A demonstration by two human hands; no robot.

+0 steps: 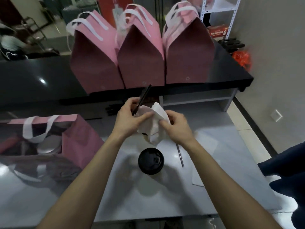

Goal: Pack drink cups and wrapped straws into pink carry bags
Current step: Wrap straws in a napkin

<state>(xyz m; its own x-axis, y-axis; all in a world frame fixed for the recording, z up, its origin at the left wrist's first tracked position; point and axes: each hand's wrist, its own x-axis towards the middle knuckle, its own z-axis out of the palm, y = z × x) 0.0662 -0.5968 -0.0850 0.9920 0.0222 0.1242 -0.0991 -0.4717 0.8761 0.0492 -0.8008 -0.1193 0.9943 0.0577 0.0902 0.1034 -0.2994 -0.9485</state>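
- black straw [143, 98] is pointing up and away toward the bags, tilting right, lower end sitting in the left hand [127, 116]
- left is pinching straw plus white paper [154, 124]
- right hand [175, 127] is pinching the paper too
- lidded cup [151, 160] is standing just below, on the table [214, 162]

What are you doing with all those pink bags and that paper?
A person is packing drinks to carry away. The left hand holds a black wrapped straw, and the right hand pinches a white paper napkin beside it, above the table. A cup with a black lid stands on the grey table, not yet in a bag. One open pink bag sits to the left, and three more pink bags stand in a row on the black counter behind.
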